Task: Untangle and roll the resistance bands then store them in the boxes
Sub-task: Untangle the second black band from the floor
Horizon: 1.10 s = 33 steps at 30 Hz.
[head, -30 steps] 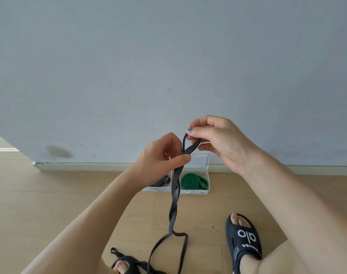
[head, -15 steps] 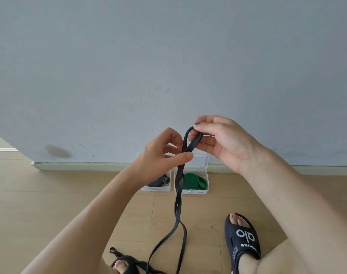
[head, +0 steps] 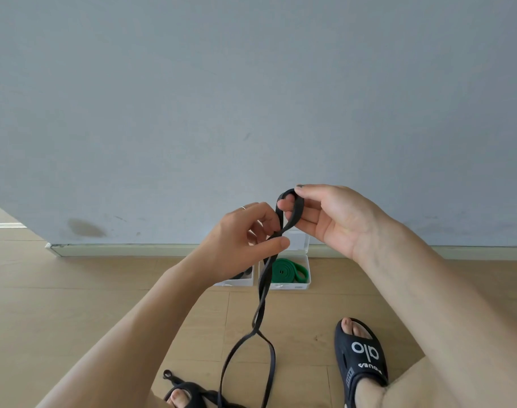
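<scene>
Against the grey wall's skirting sit two small white boxes (head: 306, 278) on the wooden floor (head: 74, 290); my left hand (head: 239, 240) partly blocks the left one, so its dark contents stay unclear. The right box holds a coiled green band (head: 283, 270). I pinch the flat, matte black band (head: 263, 301) with my left thumb, while my right hand (head: 325, 216) holds its top loop around a finger. It hangs twisted, running out of view between my black slippers (head: 362, 360).
</scene>
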{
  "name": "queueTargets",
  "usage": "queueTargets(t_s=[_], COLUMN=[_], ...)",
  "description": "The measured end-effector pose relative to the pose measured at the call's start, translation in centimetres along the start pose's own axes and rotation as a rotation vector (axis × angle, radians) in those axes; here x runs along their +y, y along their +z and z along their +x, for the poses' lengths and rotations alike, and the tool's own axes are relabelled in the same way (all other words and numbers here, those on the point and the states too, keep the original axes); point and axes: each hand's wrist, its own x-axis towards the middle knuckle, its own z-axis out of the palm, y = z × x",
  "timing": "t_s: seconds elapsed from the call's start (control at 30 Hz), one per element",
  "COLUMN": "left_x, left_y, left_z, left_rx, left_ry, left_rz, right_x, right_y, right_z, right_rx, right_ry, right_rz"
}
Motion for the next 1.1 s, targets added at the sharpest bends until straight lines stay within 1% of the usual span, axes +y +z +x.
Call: queueTargets(t_s=[0.13, 0.27, 0.37, 0.5, 0.57, 0.63, 0.8, 0.93, 1.1], left_x=[0.0, 0.1, 0.2, 0.7, 0.8, 0.8, 1.0, 1.1, 0.9], left_y=[-0.2, -0.4, -0.5, -0.3, -0.3, -0.3, -0.2, -0.4, -0.5], left_z=[0.0, 0.1, 0.0, 0.1, 0.3, 0.4, 0.5, 0.6, 0.5], left_rx=[-0.020, -0.011, -0.023, -0.039, -0.031, -0.023, -0.012, 0.051, 0.091], left_ry=[-0.016, -0.060, -0.099, -0.152, -0.167, -0.150, -0.136, -0.153, -0.106], left_rz=[-0.056, -0.038, -0.081, -0.223, -0.360, -0.416, -0.384, -0.333, -0.245], right_x=[-0.1, -0.5, -0.7, -0.7, -0.7, -0.7, -0.8, -0.7, -0.2], right_y=[-0.2, -0.4, -0.5, -0.2, -0.1, -0.1, -0.5, -0.7, -0.7], right_z=[-0.1, -0.2, -0.3, -0.6, -0.7, -0.7, -0.4, -0.4, -0.4], right_rx=[0.024, 0.028, -0.028, -0.081, -0.105, -0.124, -0.103, -0.124, -0.055], right_ry=[-0.045, -0.058, -0.044, -0.098, -0.107, -0.109, -0.128, -0.112, -0.160], right_rz=[-0.101, -0.087, -0.167, -0.307, -0.313, -0.300, -0.316, -0.337, -0.422])
